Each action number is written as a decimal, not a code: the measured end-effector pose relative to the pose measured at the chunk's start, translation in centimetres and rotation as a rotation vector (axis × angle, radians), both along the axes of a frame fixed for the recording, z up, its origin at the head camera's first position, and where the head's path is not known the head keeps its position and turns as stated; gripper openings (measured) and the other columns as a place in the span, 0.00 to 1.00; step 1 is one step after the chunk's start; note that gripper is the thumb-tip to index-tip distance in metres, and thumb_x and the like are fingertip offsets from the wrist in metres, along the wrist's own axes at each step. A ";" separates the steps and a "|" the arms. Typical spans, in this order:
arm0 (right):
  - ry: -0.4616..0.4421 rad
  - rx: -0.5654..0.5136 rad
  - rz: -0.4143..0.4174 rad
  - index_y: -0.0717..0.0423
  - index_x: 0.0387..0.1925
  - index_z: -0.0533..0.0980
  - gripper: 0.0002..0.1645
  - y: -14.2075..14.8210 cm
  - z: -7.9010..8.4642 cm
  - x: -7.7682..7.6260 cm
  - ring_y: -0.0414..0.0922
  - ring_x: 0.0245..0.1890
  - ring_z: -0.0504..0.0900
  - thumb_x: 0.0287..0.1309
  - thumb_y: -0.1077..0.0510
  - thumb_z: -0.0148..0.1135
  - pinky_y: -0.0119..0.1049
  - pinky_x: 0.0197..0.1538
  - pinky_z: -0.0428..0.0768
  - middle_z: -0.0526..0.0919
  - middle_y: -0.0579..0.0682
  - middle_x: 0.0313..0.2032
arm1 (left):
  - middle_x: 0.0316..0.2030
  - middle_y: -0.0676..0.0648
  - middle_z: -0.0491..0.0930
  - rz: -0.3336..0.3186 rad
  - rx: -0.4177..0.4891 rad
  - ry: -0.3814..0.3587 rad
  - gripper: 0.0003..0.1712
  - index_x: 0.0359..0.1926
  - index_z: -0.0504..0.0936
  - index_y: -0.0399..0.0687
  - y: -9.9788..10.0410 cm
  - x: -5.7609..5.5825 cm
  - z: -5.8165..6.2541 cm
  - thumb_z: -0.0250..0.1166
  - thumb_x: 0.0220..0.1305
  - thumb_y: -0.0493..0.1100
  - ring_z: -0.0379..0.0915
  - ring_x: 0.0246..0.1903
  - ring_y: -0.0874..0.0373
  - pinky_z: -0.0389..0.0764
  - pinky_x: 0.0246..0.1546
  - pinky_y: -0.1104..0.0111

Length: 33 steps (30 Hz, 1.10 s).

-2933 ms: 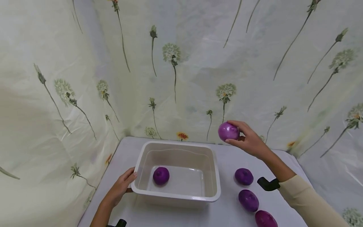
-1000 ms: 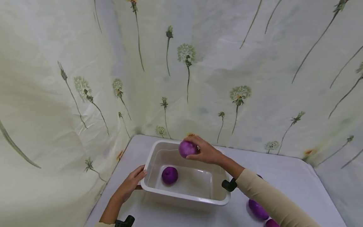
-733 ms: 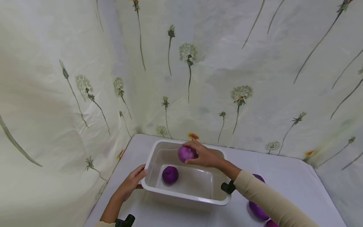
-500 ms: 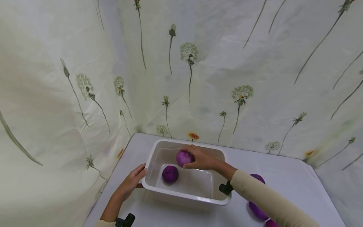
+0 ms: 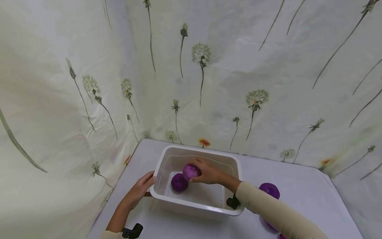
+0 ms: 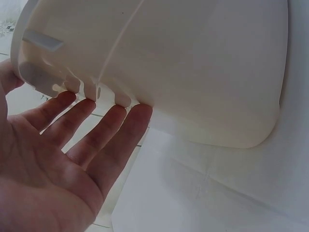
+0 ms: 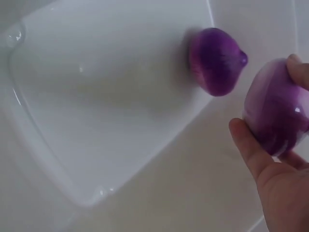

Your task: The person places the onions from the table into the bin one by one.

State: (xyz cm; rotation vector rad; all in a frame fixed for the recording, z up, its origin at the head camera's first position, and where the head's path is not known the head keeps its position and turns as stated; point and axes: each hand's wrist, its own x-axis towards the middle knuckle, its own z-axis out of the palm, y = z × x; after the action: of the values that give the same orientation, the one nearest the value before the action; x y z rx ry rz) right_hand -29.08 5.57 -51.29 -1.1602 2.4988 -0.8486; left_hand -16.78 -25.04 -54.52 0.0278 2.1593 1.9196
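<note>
A beige plastic tub (image 5: pixel 198 206) stands on the white-covered table in the head view. My left hand (image 5: pixel 136 192) holds its left rim; in the left wrist view the fingertips (image 6: pixel 140 116) touch the tub's outer wall. Inside the tub, low over its floor, my right hand (image 5: pixel 209 172) grips a glossy purple onion (image 5: pixel 191 172) between fingers and thumb. A darker purple onion (image 5: pixel 178 183) lies on the tub floor just left of it. In the right wrist view a narrow gap parts the held onion (image 7: pixel 273 104) from the lying onion (image 7: pixel 215 63).
Right of the tub lie more purple onions: one in plain sight (image 5: pixel 270 190), the others partly hidden by the right sleeve (image 5: pixel 268 207). A floral-printed sheet (image 5: pixel 215 83) hangs behind and to the left of the table (image 5: pixel 310 192).
My right hand has carried its onion leftward from beyond the tub's right side, then down into the tub beside the lying onion. The left hand has kept its hold on the rim.
</note>
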 end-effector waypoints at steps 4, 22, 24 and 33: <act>0.023 0.023 -0.024 0.47 0.65 0.70 0.38 0.0 -0.6 0.0 0.50 0.54 0.76 0.54 0.47 0.74 0.48 0.52 0.80 0.72 0.54 0.58 | 0.65 0.29 0.68 -0.005 -0.002 0.006 0.33 0.74 0.61 0.46 0.0 0.1 0.0 0.51 0.77 0.56 0.75 0.54 0.40 0.84 0.46 0.51; 0.053 0.071 -0.046 0.56 0.64 0.71 0.40 0.7 -1.5 -0.9 0.55 0.58 0.76 0.53 0.50 0.75 0.52 0.56 0.78 0.75 0.59 0.60 | 0.65 0.32 0.69 -0.004 -0.023 0.025 0.33 0.74 0.61 0.47 -0.1 0.1 0.0 0.50 0.77 0.57 0.74 0.56 0.37 0.83 0.47 0.50; 0.050 0.087 -0.052 0.57 0.64 0.71 0.39 0.8 -1.4 -0.9 0.55 0.57 0.76 0.52 0.51 0.76 0.52 0.56 0.78 0.75 0.60 0.59 | 0.65 0.32 0.69 -0.002 -0.026 0.028 0.33 0.74 0.61 0.47 -0.1 0.1 0.0 0.51 0.76 0.57 0.74 0.56 0.37 0.83 0.47 0.50; 0.050 0.173 -0.040 0.57 0.59 0.72 0.36 0.5 -2.1 -0.7 0.52 0.52 0.77 0.49 0.54 0.77 0.48 0.54 0.78 0.77 0.59 0.53 | 0.66 0.31 0.68 0.000 -0.021 0.016 0.33 0.74 0.61 0.47 -0.1 0.2 0.2 0.51 0.77 0.56 0.72 0.58 0.35 0.83 0.47 0.50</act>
State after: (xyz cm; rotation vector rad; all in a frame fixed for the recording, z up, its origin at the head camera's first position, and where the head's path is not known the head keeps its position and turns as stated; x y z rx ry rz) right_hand -29.83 6.11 -53.37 -1.0898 2.5844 -0.6053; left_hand -16.55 -25.14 -54.28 0.0400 2.1890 1.9031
